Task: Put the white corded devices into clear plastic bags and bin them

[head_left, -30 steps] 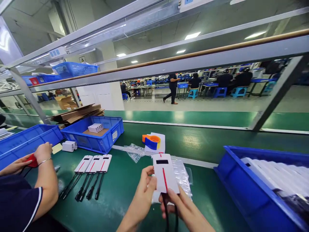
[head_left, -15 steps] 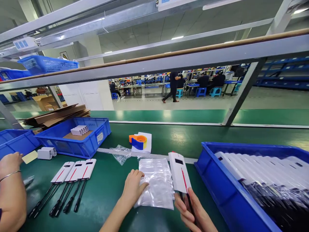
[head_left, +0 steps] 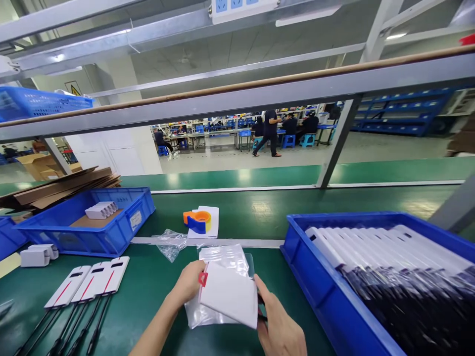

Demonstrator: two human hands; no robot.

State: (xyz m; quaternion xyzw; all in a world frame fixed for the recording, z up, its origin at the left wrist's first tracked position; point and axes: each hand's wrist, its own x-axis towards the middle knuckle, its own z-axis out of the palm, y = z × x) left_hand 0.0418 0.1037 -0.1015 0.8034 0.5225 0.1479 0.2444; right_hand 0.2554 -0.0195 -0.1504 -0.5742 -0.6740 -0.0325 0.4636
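My left hand (head_left: pixel 187 286) and my right hand (head_left: pixel 278 326) both hold a white card package (head_left: pixel 228 295) with a red mark at its left corner, turned flat and blurred by motion. It hovers just over a stack of clear plastic bags (head_left: pixel 222 259) on the green belt. Left fingers pinch the card's left edge; the right fingers grip its right end. Three finished white cards with red stripes and black cables (head_left: pixel 91 282) lie in a row to the left.
A big blue bin (head_left: pixel 315 291) of the same white carded cables stands at the right. A blue bin (head_left: pixel 122 230) with small white parts is at back left, by white adapters (head_left: pixel 37 254). An orange-and-blue tape dispenser (head_left: pixel 198 221) on paper and a crumpled bag (head_left: pixel 170 242) lie behind.
My right hand brought the card from upright at the right down over the bag stack, turning it flat. My left hand left the bags and took its left edge. The view swung right.
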